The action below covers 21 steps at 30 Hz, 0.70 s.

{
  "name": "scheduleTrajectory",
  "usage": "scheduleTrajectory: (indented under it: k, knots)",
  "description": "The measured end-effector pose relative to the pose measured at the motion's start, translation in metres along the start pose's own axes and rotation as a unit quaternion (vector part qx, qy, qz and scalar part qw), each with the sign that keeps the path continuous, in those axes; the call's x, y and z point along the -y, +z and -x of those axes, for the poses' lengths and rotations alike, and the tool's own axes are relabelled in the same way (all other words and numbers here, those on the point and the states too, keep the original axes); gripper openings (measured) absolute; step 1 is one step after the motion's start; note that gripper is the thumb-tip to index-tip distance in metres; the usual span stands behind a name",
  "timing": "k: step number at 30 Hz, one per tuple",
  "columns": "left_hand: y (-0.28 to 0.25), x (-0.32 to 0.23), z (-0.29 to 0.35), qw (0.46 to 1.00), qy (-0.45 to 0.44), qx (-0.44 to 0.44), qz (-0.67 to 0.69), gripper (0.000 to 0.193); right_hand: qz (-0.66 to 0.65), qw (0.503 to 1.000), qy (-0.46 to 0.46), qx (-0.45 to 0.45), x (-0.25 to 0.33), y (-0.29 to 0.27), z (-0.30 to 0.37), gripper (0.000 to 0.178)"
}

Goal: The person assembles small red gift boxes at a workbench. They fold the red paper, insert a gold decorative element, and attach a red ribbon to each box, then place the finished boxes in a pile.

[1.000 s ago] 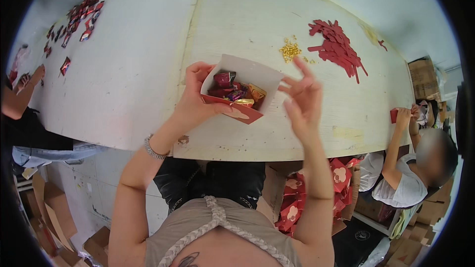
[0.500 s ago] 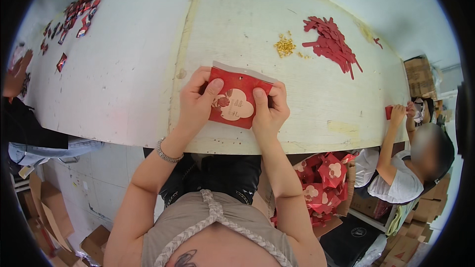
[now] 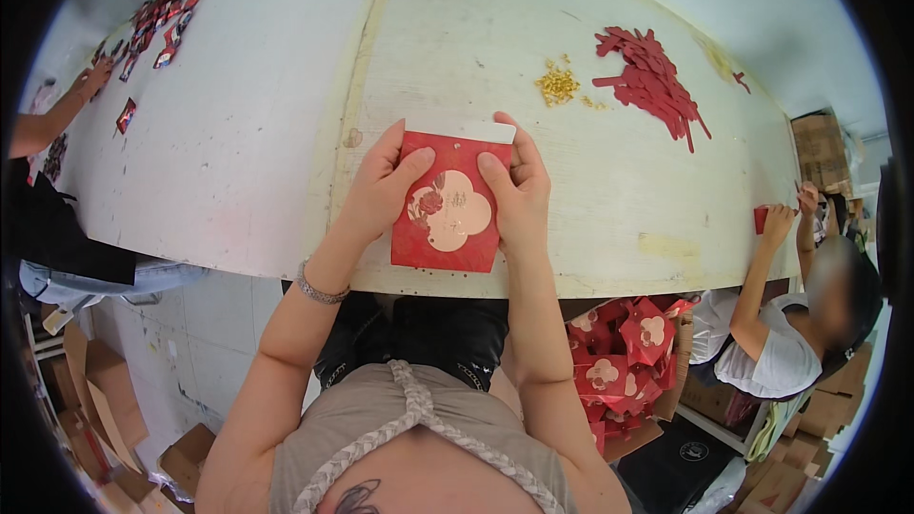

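White tabletop [image 3: 238, 162]: at its near edge your left hand [image 3: 376, 190] and right hand [image 3: 519, 195] both grip a red gift box [image 3: 447, 205]. Gold pieces [image 3: 557, 84] and red strips [image 3: 652, 81] lie toward the far right edge; a carton [image 3: 671, 385] of red boxes stands below.

The red box [image 3: 447, 202] looks like thin card, smooth with a slight sheen, its pale flower motif flat and matt; the white inner flap at its top edge reads as plain uncoated card; the table [image 3: 238, 133] has a painted white top, matt and scuffed, stained in spots (a seam runs down it near the middle); the red strips [image 3: 652, 81] piled on it look like cut paper or card, matt; the small gold pieces [image 3: 558, 86] beside them glint like foil or metal; the bracelet [image 3: 317, 287] seems to be metal, dull silver; the brown boxes [image 3: 821, 143] are rough corrugated cardboard.
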<state>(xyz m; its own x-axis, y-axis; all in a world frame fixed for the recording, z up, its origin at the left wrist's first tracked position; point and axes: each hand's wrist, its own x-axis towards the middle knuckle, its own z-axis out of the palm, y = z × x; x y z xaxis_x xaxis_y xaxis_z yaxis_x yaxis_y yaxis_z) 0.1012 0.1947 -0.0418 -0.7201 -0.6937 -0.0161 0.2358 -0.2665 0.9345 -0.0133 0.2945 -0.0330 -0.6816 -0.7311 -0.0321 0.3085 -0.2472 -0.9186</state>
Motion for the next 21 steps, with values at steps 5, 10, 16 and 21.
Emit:
scheduleTrajectory:
  k: [5,10,16,21]
  knots:
    - [0.0,-0.002,0.005,0.998,0.015,0.036,-0.039,0.019,0.021,0.998,-0.03,0.049,-0.009,-0.017,0.001,0.014]
    - [-0.012,0.01,0.009,0.991,0.073,0.005,-0.111,0.01,0.169,0.97,-0.171,0.041,-0.012,-0.016,0.004,0.014]
    - [0.011,-0.007,0.015,0.998,0.016,-0.04,-0.049,0.005,0.23,0.935,-0.262,0.06,-0.011,-0.021,0.01,0.013]
    - [0.009,-0.016,0.017,0.978,0.007,-0.029,-0.207,0.014,0.203,0.933,-0.285,0.087,-0.01,-0.026,0.012,0.012]
